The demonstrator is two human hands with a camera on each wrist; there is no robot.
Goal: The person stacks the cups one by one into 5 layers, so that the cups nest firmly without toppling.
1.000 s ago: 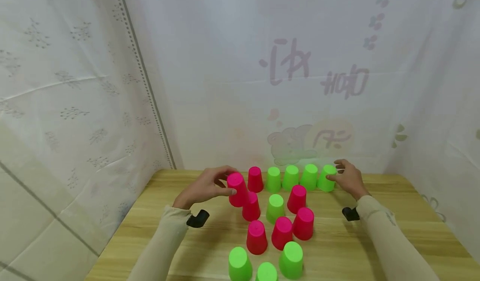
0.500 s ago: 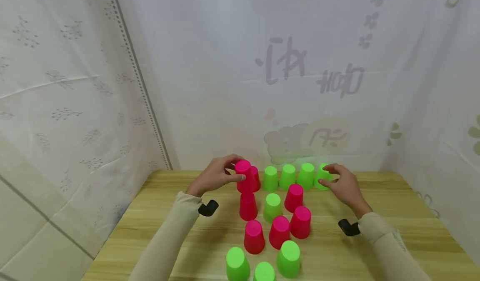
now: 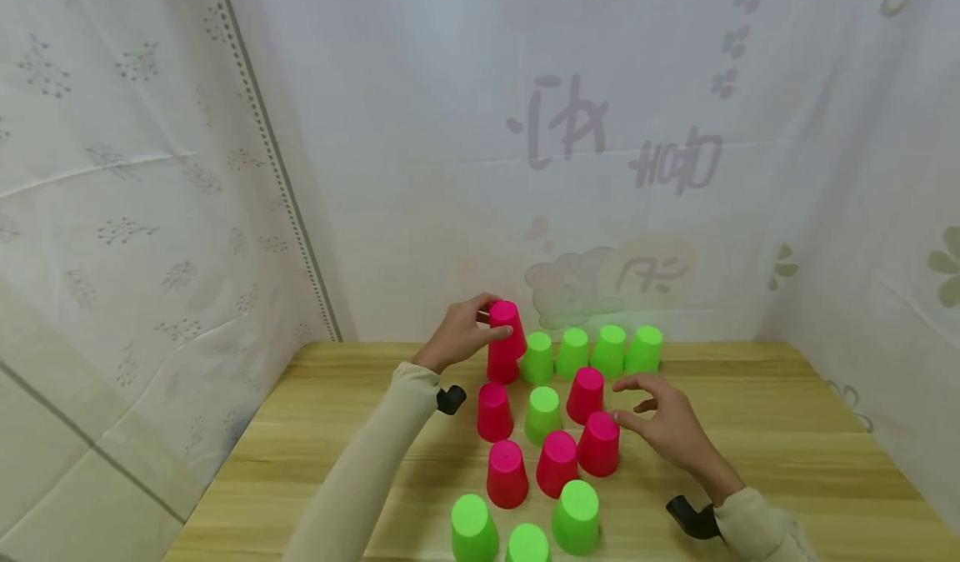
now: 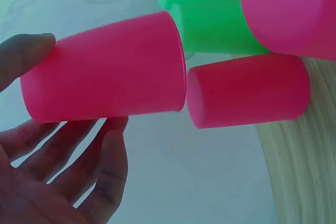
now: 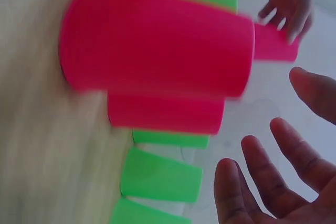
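Observation:
My left hand pinches an upside-down red plastic cup between thumb and fingers. In the head view this cup overlaps a red cup at the back left of the table; the left wrist view shows the held cup with its rim close to the top of the lower cup. My right hand has its fingers apart and holds nothing. Its thumb tip is right by the top of a red cup, with another red cup just behind.
Several green cups stand upside down in a row along the back. Near the middle are a green cup and red cups; more green cups stand in front. A patterned cloth hangs behind the wooden table.
My left hand has carried the red cup up, right and back, over the rear red cup. My right hand has left the rightmost green cup and come forward and left, beside the red cups.

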